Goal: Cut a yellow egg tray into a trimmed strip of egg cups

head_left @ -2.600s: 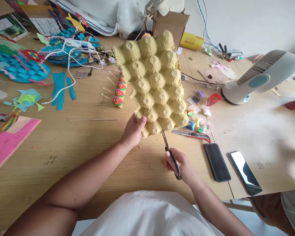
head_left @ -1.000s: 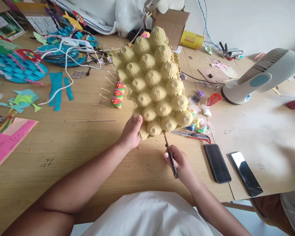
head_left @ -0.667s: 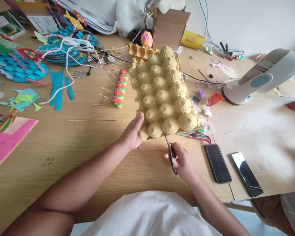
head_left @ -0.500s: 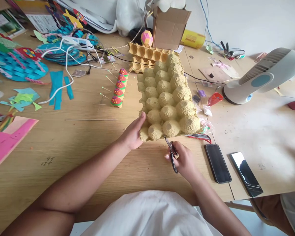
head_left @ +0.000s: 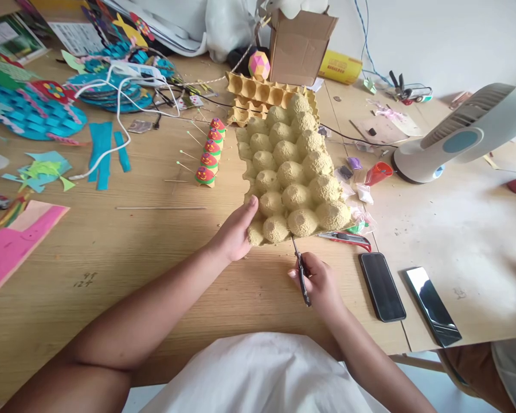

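Gripping the tray (head_left: pixel 292 172), which lies domes-up on the table (head_left: pixel 155 258), the left hand (head_left: pixel 235 232) is closed on its near left corner. The right hand (head_left: pixel 322 284) clasps scissors (head_left: pixel 300 267), tips at the tray's near edge.

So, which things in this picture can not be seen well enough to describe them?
Head view only:
- Scissors: blade tips hidden at the egg tray edge; handles inside the right hand.
- Cutter knife: left end covered by the egg tray.
- Fan: cut off by the right edge.
- Yellow box: print too small to read.
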Motion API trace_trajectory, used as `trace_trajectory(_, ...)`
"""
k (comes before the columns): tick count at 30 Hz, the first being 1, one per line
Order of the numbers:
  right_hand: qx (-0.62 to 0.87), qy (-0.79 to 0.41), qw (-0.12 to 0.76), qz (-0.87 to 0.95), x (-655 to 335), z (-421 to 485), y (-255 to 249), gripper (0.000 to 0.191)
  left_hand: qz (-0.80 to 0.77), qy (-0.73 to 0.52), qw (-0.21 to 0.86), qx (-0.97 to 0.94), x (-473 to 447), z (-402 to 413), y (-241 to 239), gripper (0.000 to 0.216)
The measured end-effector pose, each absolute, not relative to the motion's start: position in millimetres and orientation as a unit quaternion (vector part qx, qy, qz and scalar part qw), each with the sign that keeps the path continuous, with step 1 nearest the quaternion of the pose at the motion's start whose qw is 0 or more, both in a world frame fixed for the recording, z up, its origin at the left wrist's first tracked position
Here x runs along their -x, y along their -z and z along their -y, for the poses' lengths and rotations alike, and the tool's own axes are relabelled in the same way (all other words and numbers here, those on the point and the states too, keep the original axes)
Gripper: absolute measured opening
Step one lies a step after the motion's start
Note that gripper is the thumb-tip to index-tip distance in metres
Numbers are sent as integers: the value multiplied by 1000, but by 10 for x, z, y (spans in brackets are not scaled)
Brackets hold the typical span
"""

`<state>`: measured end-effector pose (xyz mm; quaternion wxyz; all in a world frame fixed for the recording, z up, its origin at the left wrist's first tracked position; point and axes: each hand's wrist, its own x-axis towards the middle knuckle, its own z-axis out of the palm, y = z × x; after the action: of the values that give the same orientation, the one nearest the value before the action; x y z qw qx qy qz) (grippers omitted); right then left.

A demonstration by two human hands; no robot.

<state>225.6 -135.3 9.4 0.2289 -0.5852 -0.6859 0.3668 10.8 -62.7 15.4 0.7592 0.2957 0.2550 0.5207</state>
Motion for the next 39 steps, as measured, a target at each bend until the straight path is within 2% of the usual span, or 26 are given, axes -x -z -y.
trace_trajectory(11, 581, -359, 228, 694, -2297, 1327, 15, 49, -259, -518, 758, -299, -110, 626, -143, 64)
trace_trajectory(20, 559, -450, 227, 658, -2248, 1412, 58, 47, -288, -514, 758, -281, -136, 612, -170, 62)
trace_trajectory(39, 556, -413, 250, 676, -2221, 1368, 107, 45, -300, -518, 761, -249, -142, 575, -112, 57)
